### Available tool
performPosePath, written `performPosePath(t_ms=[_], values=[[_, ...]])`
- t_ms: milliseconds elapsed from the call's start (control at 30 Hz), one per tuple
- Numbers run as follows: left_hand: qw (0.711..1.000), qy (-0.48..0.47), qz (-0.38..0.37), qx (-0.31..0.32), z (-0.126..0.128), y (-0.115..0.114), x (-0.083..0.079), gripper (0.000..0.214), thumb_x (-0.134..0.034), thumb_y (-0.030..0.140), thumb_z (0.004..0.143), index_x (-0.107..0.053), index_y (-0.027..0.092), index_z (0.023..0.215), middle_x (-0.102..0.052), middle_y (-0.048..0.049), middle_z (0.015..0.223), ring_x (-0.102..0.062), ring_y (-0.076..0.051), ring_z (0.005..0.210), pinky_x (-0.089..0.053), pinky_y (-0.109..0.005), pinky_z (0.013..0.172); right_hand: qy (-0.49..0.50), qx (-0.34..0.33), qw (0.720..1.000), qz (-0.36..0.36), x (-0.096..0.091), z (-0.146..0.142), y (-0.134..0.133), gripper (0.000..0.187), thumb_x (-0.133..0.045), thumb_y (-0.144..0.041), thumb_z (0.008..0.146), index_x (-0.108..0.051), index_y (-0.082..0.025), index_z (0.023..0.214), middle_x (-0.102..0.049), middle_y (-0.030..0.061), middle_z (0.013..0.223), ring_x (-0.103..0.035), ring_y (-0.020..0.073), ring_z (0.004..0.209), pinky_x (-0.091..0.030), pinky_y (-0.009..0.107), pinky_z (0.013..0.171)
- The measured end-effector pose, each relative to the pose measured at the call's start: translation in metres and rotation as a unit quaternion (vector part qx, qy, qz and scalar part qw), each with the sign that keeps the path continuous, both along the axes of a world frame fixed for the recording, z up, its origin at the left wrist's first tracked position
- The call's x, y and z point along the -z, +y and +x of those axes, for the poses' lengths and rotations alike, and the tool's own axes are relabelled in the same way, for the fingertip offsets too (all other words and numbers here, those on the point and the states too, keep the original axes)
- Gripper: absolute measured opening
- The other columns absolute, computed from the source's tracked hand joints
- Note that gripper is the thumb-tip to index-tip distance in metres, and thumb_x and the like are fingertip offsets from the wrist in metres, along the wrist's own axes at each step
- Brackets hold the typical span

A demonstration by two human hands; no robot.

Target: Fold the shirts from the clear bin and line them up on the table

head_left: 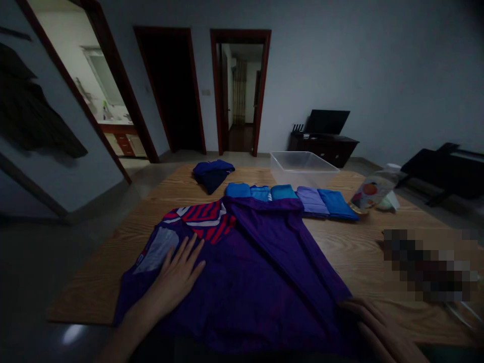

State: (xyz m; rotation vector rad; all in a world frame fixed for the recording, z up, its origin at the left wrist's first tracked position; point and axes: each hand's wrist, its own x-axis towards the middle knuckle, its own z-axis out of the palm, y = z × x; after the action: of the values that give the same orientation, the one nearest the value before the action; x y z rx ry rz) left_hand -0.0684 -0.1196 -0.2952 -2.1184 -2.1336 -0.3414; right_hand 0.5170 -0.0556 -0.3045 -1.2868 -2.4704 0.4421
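Observation:
A dark purple long-sleeved garment [245, 287] with a red and white striped patch at the upper left lies spread on the wooden table in front of me. Its right side looks folded inward lengthwise. My left hand [179, 272] rests flat on the left part of the garment, fingers spread, just below the stripes. At the garment's lower right edge lies my right hand [372, 322], its fingers stretched out over the cloth. Dim light hides some of that hand's detail.
Beyond the garment sits a row of several folded blue and purple clothes [312, 200]. A clear plastic bin [304, 171] stands behind them. A dark blue bundle of cloth [213, 174] lies far left; a large clear bottle [374, 189] stands right. A blurred-out object lies near the right edge.

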Motion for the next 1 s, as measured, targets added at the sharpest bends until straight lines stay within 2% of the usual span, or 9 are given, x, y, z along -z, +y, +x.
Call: performPosePath(t_ms=[167, 300, 367, 433, 500, 600, 733, 833, 1000], values=[[0.999, 0.014, -0.011, 0.028, -0.032, 0.052, 0.030, 0.066, -0.031, 0.056, 0.113, -0.025, 0.030, 0.173, -0.032, -0.0071, 0.177, -0.025, -0.028, 0.166, -0.022, -0.062, 0.133, 0.033, -0.026, 0.992, 0.117, -0.023, -0.056, 0.103, 0.037, -0.050, -0.034, 0.106, -0.064, -0.029, 0.140, -0.071, 0.0115, 0.138, -0.070, 0.0302, 0.126, -0.059, 0.048, 0.107], [0.999, -0.022, -0.013, 0.019, -0.064, 0.103, 0.025, 0.066, -0.026, 0.057, 0.113, -0.030, 0.029, 0.172, -0.029, -0.0084, 0.178, -0.020, -0.029, 0.167, -0.017, -0.060, 0.133, 0.031, -0.104, 0.980, 0.164, -0.054, -0.116, 0.218, 0.048, -0.049, -0.027, 0.104, -0.055, -0.028, 0.152, -0.059, 0.0130, 0.154, -0.057, 0.0311, 0.143, -0.048, 0.053, 0.119], [0.997, -0.071, -0.023, -0.008, -0.075, 0.137, 0.017, 0.068, -0.031, 0.059, 0.111, -0.037, 0.025, 0.169, -0.032, -0.0116, 0.177, -0.020, -0.031, 0.167, -0.013, -0.060, 0.134, 0.031, -0.100, 0.985, 0.138, -0.066, -0.142, 0.263, 0.054, -0.059, -0.024, 0.096, -0.057, -0.024, 0.150, -0.051, 0.0159, 0.163, -0.048, 0.0356, 0.151, -0.039, 0.058, 0.125], [0.993, -0.115, -0.036, -0.011, -0.081, 0.171, 0.009, 0.067, -0.036, 0.058, 0.109, -0.042, 0.023, 0.166, -0.038, -0.0130, 0.174, -0.025, -0.032, 0.165, -0.014, -0.059, 0.134, 0.031, -0.095, 0.993, 0.061, -0.076, -0.161, 0.294, 0.053, -0.068, -0.019, 0.084, -0.068, -0.019, 0.137, -0.057, 0.0181, 0.157, -0.050, 0.0385, 0.148, -0.036, 0.058, 0.125], [0.990, -0.138, -0.037, -0.001, -0.084, 0.199, 0.002, 0.067, -0.040, 0.057, 0.108, -0.044, 0.021, 0.164, -0.042, -0.0137, 0.172, -0.029, -0.032, 0.163, -0.017, -0.057, 0.133, 0.039, -0.099, 0.994, -0.005, -0.083, -0.170, 0.312, 0.044, -0.069, -0.018, 0.080, -0.075, -0.017, 0.123, -0.070, 0.0171, 0.139, -0.060, 0.0360, 0.135, -0.040, 0.052, 0.121], [0.986, -0.162, -0.026, 0.018, -0.083, 0.230, -0.008, 0.066, -0.048, 0.058, 0.104, -0.053, 0.018, 0.156, -0.048, -0.0152, 0.168, -0.036, -0.033, 0.159, -0.022, -0.054, 0.132, 0.068, -0.114, 0.989, -0.067, -0.096, -0.171, 0.324, 0.032, -0.065, -0.029, 0.089, -0.077, -0.015, 0.115, -0.078, 0.0124, 0.118, -0.069, 0.0288, 0.114, -0.051, 0.041, 0.108], [0.976, -0.204, -0.017, 0.067, -0.066, 0.259, -0.032, 0.051, -0.049, 0.053, 0.105, -0.067, 0.020, 0.139, -0.066, -0.0131, 0.149, -0.053, -0.030, 0.145, -0.036, -0.046, 0.126, 0.127, -0.085, 0.979, -0.136, -0.112, -0.171, 0.330, 0.037, -0.068, -0.047, 0.092, -0.079, -0.013, 0.101, -0.080, 0.0096, 0.101, -0.071, 0.0269, 0.100, -0.056, 0.039, 0.097], [0.965, -0.227, -0.002, 0.129, -0.028, 0.281, -0.055, 0.048, -0.048, 0.051, 0.106, -0.068, 0.021, 0.137, -0.066, -0.0103, 0.149, -0.056, -0.027, 0.143, -0.037, -0.041, 0.125, 0.193, -0.019, 0.970, -0.150, -0.112, -0.176, 0.332, 0.048, -0.054, -0.055, 0.102, -0.076, -0.012, 0.111, -0.080, 0.0115, 0.105, -0.072, 0.0256, 0.101, -0.058, 0.038, 0.094], [0.918, -0.287, -0.060, 0.266, 0.079, 0.323, -0.083, 0.063, -0.054, 0.063, 0.103, -0.063, 0.019, 0.147, -0.062, -0.0126, 0.154, -0.056, -0.029, 0.142, -0.036, -0.040, 0.125, 0.241, 0.080, 0.955, -0.151, -0.098, -0.189, 0.330, 0.057, -0.047, -0.059, 0.105, -0.073, -0.010, 0.117, -0.080, 0.0159, 0.104, -0.074, 0.0262, 0.093, -0.060, 0.037, 0.081]])
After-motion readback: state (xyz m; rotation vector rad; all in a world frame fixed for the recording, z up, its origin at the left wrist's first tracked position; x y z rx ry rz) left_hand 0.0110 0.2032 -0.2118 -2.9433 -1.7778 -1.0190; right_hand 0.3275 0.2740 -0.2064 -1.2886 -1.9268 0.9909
